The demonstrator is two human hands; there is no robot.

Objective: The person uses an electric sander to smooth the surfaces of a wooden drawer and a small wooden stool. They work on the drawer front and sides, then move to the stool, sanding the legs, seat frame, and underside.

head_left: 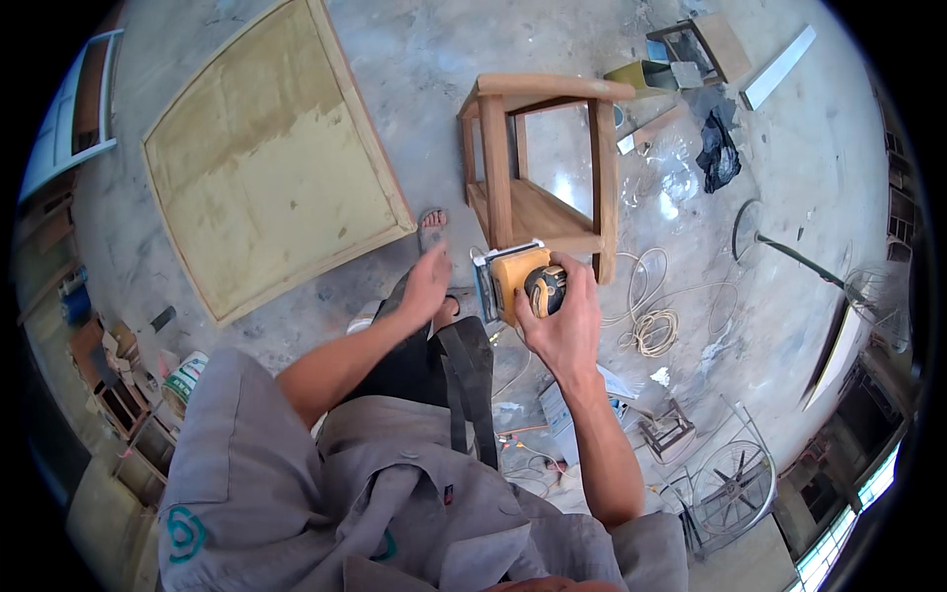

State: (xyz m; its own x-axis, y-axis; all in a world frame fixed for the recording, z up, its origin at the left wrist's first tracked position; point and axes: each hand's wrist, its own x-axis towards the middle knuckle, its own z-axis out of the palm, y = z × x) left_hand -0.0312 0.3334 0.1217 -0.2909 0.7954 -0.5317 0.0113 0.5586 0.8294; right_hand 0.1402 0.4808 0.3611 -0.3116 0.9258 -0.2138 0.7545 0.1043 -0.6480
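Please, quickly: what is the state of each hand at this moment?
Left hand: nothing visible in it; whether open or closed cannot be told.
Right hand: closed, holding the yellow power sander.

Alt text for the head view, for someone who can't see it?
A right hand grips a yellow power sander close to a brown wooden frame, the left hand apparently empty. A large yellowish panel is at upper left.

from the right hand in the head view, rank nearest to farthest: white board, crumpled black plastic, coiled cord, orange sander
1. Orange sander: held in the right hand.
2. Coiled cord: on the floor, to its right.
3. Crumpled black plastic: farther ahead, right.
4. White board: beyond the plastic, upper right.
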